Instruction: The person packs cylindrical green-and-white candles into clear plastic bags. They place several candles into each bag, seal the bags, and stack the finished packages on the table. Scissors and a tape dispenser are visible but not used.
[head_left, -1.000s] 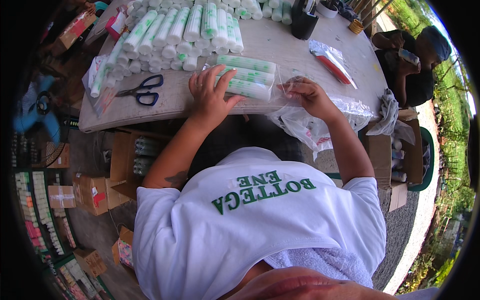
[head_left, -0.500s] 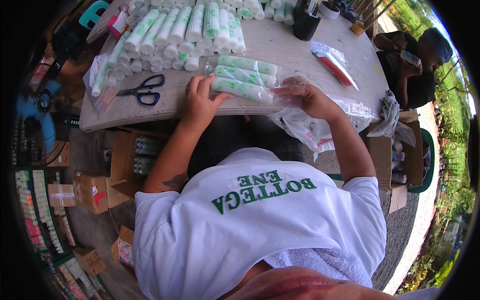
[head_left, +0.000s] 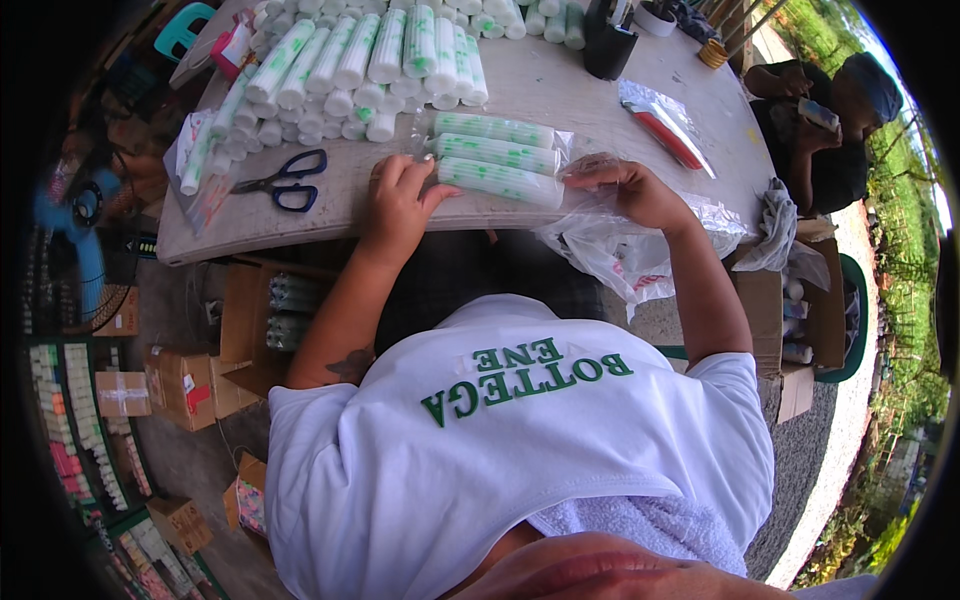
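Head view: three green-marked white rolls (head_left: pixel 497 157) lay in clear film (head_left: pixel 564 147) just right of left hand (head_left: pixel 402 190), which curled at their ends, grip unclear; right hand (head_left: pixel 637 192) pinched film opposite. Flush ends, even tension looked best; scissors (head_left: pixel 268 186) lay farther left.

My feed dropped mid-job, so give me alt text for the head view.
The left hand and right hand are at opposite ends of a clear plastic bag holding three white, green-patterned cylinders on a pale table. Blue-handled scissors lie left, near a pile of similar cylinders.
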